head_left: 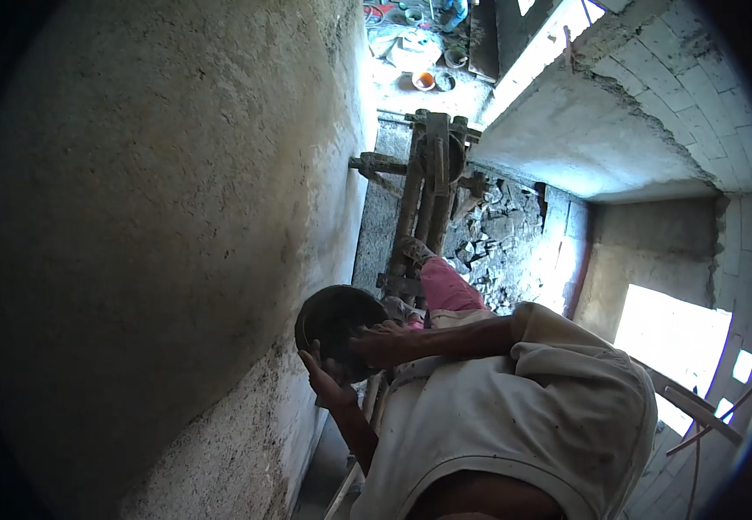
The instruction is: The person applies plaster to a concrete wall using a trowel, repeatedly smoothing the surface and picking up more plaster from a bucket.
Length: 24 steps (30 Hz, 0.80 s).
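Note:
A round, dark bowl-like pan (pixel 331 314) is held in front of my body, close to the wall. My left hand (pixel 331 386) grips its near side, with the fingers up along the rim and the palm beneath. My right hand (pixel 381 343) reaches over the pan's right side, its fingers bent down toward the inside. Shadow hides whatever those fingers may hold, and the pan's contents are too dark to make out. To the left rises the plastered wall (pixel 176 199), smooth and grey higher up, rough and speckled along its lower part.
Wooden scaffold poles (pixel 419 204) run away under my feet (pixel 414 250). Broken stone rubble (pixel 495 227) lies below on the right. An orange bucket (pixel 423 81) and dark buckets stand on the far floor. Loose sticks (pixel 702 411) lean near a bright window opening (pixel 675 336).

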Tool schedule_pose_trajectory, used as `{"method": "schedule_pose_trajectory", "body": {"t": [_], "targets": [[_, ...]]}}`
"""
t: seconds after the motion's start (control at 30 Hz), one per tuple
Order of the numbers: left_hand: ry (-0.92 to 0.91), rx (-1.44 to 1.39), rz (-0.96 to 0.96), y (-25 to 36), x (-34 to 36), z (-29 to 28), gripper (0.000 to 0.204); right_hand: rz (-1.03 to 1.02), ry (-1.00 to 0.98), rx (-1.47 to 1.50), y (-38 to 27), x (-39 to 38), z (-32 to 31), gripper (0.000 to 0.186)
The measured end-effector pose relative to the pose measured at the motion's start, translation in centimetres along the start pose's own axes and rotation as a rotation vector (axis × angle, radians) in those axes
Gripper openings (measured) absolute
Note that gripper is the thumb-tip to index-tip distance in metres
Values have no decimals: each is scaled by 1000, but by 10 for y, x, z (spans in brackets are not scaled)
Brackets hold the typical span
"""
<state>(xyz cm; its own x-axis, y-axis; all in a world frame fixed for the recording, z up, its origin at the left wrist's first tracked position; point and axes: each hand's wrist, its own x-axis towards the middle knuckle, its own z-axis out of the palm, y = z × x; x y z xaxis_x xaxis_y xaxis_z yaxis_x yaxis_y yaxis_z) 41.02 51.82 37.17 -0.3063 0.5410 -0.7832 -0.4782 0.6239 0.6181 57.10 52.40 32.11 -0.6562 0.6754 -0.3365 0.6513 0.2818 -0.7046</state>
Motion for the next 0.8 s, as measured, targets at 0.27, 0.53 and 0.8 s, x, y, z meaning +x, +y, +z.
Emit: {"method": "schedule_pose_trajectory", "body": {"t": [0.27,0.53,0.8], "targets": [[-14,183,46,1,29,45,57,518,138,263,114,-84,-65,56],[27,536,13,-20,94,124,48,895,-148,350,267,-108,-17,91],[-156,702,135,-72,178,184,48,946,-5,439,369,-127,43,72]]}}
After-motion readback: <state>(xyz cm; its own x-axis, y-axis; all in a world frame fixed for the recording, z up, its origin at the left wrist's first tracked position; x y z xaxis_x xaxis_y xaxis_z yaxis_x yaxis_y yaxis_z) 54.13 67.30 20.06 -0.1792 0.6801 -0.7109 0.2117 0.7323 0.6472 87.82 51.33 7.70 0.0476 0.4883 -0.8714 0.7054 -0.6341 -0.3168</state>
